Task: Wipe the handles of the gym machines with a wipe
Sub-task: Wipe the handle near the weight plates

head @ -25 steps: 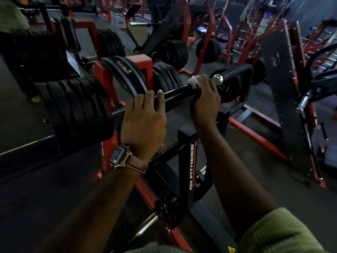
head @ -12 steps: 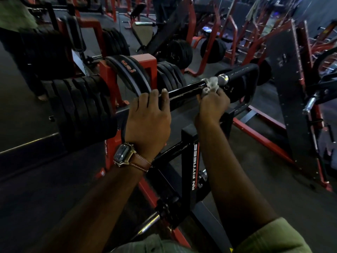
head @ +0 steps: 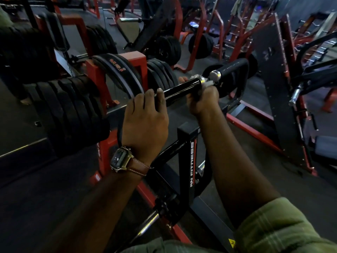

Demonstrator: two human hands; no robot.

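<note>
We have our left hand curled over the glossy black steel handle bar, steadying it. Our right hand grips the bar's far end with the crumpled white wipe bunched against the chrome collar. The wipe looks soft and limp, the bar rigid and slick, so we judge a full wrap-around grip best.

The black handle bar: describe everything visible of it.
The black handle bar is a glossy round tube, apparently painted metal, slanting up to the right and ending in chrome collars. The left hand curls over its lower stretch. The right hand grips its upper end, pressing a white wipe against it.
</note>
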